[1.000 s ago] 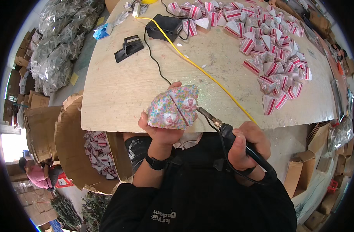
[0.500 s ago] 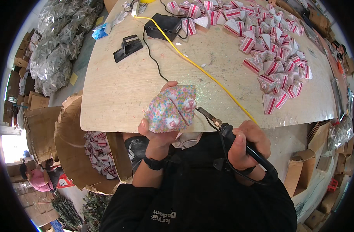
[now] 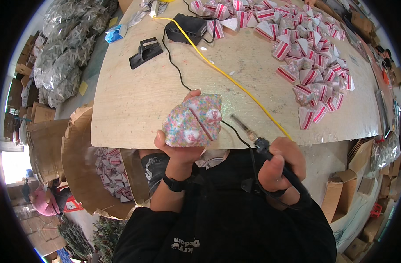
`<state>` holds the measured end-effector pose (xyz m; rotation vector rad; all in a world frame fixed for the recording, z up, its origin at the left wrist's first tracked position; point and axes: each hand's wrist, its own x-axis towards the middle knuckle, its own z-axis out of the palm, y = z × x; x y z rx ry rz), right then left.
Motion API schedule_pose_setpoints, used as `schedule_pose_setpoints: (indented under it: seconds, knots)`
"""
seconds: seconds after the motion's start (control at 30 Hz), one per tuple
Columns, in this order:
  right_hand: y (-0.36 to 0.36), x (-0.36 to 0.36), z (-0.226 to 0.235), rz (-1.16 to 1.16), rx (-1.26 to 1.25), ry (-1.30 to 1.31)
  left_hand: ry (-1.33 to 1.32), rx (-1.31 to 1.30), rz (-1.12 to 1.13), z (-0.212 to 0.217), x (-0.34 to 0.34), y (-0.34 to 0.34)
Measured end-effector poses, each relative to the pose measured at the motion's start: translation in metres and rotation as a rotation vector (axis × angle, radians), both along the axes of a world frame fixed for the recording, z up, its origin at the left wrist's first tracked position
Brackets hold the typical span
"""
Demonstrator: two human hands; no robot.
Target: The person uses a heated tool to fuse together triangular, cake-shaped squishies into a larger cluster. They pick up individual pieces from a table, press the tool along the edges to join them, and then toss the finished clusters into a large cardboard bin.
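My left hand [image 3: 181, 154] cradles two toy cake slices from below, thumb on their left side and a fingertip at the far edge. Pastel sprinkles cover the tops of the left slice [image 3: 177, 123] and the right slice [image 3: 205, 105], each with a whitish-pink blob; a dark gap runs between them. In my right hand [image 3: 283, 161], fingers wrapped round its black handle, is a soldering iron [image 3: 262, 146]. Its metal tip points up and left, apart from the slices, over the table's near edge. A black cable hangs from the iron.
Many wrapped red-and-white cake slices [image 3: 312, 76] lie piled at the table's far right. A black power unit [image 3: 186, 29], an iron stand [image 3: 146, 53] and a yellow cable [image 3: 246, 93] are on the table [image 3: 134, 105]. A large carton [image 3: 80, 162] with more slices stands left.
The soldering iron has drawn back to the right, so its tip is farther from the slices. My left hand and the slices have tilted and shifted slightly left.
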<state>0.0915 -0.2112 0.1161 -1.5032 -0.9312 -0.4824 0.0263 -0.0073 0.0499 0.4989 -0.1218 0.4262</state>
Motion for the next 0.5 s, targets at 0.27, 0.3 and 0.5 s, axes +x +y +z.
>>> schedule_pose_setpoints:
  seconds: [0.27,0.3,0.5]
  knots:
    - [-0.005,-0.003,-0.007,0.058,0.084,0.03,0.117,-0.322,-0.108,0.009,0.002,-0.002]
    - [-0.005,-0.004,-0.006,0.085,0.031,0.039,0.162,-0.301,-0.087,0.009,0.002,-0.001]
    - [0.004,-0.001,0.0,0.294,-0.041,0.06,0.259,-0.293,-0.001,0.014,0.007,-0.006]
